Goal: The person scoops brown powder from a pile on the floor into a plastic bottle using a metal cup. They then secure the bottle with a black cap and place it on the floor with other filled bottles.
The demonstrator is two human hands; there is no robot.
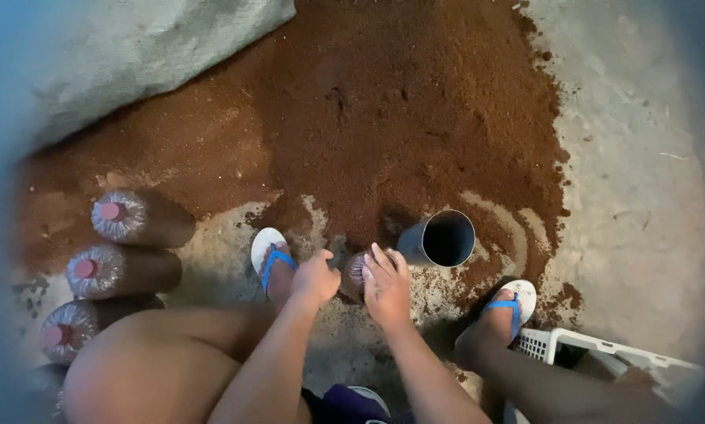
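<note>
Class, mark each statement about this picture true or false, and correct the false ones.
1. Both hands are on a small bag between the feet. True: the left hand and right hand touch the bag.
2. The grey pipe stands upright on its end. False: it lies tilted, open mouth toward the camera.
3. Three filled bags with pink caps lie in a row at left. True.
4. The brown heap sits in the white crate. False: it lies on the floor; the crate is at lower right.
5. The person is barefoot. False: blue-strapped sandals.

Head view, straight down, close.
</note>
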